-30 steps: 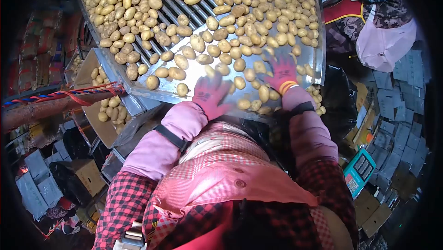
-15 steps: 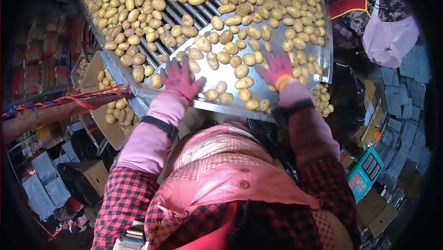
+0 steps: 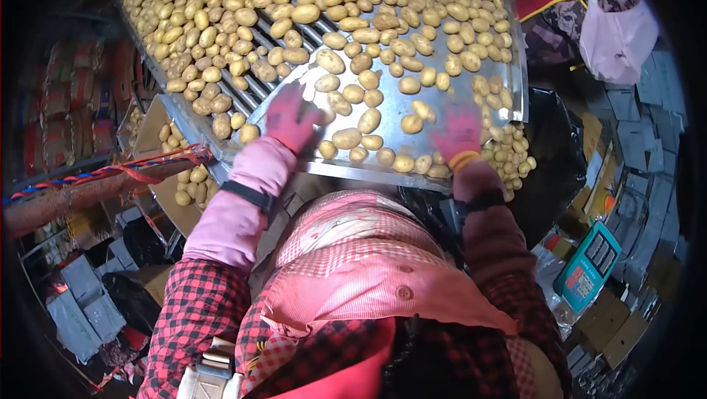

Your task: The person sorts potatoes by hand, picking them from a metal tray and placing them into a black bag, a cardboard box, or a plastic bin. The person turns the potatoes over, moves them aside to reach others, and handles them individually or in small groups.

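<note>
Both my hands wear pink-red gloves with dark fingers, somewhat blurred. My left hand point(image 3: 292, 119) is low over the left part of a metal sorting tray point(image 3: 390, 108), its thumb apart from the fingers, near several potatoes point(image 3: 347, 138). Over the tray's right side is my right hand point(image 3: 459, 132), fingers forward and thumb out to the left, beside a pair of potatoes point(image 3: 418, 115). Neither hand appears to grip anything. More potatoes point(image 3: 213, 16) cover the upper tray and the metal roller bars point(image 3: 313, 33).
A cardboard box point(image 3: 151, 126) holding potatoes stands left of the tray, near a pole point(image 3: 96, 194) wrapped in cord. At right are a black plastic bag point(image 3: 549, 149), potatoes below the tray edge, a teal scale-like device point(image 3: 587, 266) and stacked cardboard. A dark shape shows at the top edge.
My right hand has moved right and back toward me. My left hand has shifted slightly, its fingers less spread. Several potatoes between the hands have moved left and closer to the front edge.
</note>
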A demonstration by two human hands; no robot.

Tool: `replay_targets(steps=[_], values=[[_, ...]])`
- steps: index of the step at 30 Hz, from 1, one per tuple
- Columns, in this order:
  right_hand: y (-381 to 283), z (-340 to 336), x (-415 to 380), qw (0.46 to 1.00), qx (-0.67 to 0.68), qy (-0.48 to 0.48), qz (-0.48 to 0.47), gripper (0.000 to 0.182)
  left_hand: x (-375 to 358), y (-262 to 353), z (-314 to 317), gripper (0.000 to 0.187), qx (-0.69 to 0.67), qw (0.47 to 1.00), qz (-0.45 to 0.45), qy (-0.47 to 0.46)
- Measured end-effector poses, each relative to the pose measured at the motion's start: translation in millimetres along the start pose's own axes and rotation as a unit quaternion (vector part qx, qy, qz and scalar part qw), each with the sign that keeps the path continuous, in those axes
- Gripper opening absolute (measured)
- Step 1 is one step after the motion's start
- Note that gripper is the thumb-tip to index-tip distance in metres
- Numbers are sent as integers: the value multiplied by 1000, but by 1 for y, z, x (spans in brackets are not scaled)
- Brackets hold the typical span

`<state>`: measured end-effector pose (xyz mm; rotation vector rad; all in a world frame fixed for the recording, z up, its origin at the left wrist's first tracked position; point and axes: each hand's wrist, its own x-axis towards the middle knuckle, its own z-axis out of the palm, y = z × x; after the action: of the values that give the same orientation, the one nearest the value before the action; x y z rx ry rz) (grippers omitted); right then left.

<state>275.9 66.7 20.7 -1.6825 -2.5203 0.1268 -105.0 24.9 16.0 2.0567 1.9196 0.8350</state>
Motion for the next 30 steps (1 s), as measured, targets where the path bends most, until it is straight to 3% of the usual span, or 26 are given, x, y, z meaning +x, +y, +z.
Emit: replay_targets(steps=[1,4,5,6,8,9,12,15,17,18,19,20,22,25,26,27,29,30], values=[[15,-15,-7,996,22,77,27,75,13,-8,-6,66,63,997,-37,-11],[79,4,-62,962,158,63,211,67,45,-33,6,85,188,969,-161,-15],[79,-21,-75,947,211,54,238,53,60,-22,3,86,195,955,-212,-68],[77,-40,-86,934,218,44,281,53,76,-9,0,88,207,936,-259,-119],[67,-59,-102,901,252,26,354,53,68,2,33,98,248,939,-224,-84],[90,-26,-127,907,287,94,294,59,60,22,40,98,214,949,-205,-110],[78,-13,-129,938,213,111,248,66,29,91,43,95,83,963,-154,-206],[39,-3,-100,975,106,114,158,68,0,117,36,84,27,974,37,-220],[6,-20,-70,987,-28,-89,132,76,-4,113,22,67,-85,952,105,-274],[-4,-27,-57,970,-99,-189,116,81,-9,105,16,64,-125,948,91,-278],[15,-6,-50,975,-148,-154,66,85,-15,96,8,61,-165,943,77,-280],[42,16,-38,985,-106,-93,96,84,-20,90,-2,58,-205,935,64,-281],[85,48,-5,988,-19,28,152,83,-37,80,-27,48,-234,930,-46,-280],[42,5,57,978,-45,141,144,86,-66,66,-58,41,-287,922,-136,-222],[1,-19,80,992,-32,91,86,84,-75,62,-64,41,-284,926,-140,-205],[-22,-4,98,989,52,138,-21,78,-85,57,-68,41,-280,930,-143,-190],[-96,-16,134,985,36,99,-138,61,-105,46,-70,41,-275,931,-169,-169],[-119,-3,151,974,62,88,-198,65,-109,47,-77,40,-271,936,-170,-148]])
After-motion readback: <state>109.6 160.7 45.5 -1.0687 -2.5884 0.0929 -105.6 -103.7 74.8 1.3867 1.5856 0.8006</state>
